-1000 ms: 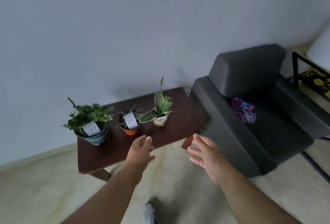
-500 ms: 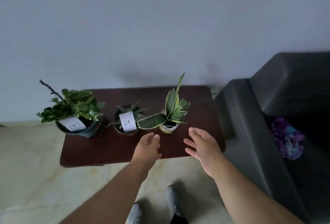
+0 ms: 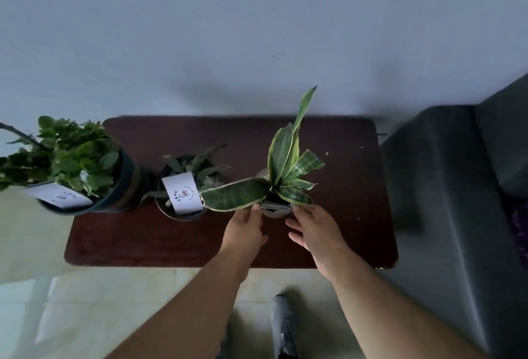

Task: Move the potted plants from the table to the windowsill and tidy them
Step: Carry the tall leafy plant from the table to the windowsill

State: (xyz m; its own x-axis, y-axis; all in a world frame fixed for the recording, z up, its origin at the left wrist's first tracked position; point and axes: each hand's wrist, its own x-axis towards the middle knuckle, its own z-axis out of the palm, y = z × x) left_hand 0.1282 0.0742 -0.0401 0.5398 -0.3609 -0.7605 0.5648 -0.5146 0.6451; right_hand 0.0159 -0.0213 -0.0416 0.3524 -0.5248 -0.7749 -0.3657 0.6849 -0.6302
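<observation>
your left hand (image 3: 246,230) and right hand (image 3: 315,230) flank the snake plant (image 3: 281,175), fingers straight and relaxed, gripping nothing. the left fingertips sit at the pot's left side under the low leaf, the right fingertips at its right side; whether they touch the pot you cannot tell. the snake plant stands about mid-table (image 3: 328,135), toward the right. the small pot (image 3: 183,187) with a white label sits just left of it, their leaves overlapping. the leafy pot (image 3: 85,170) stands at the table's left edge, overhanging it. a grey sofa (image 3: 457,187) lies beside the right edge.
</observation>
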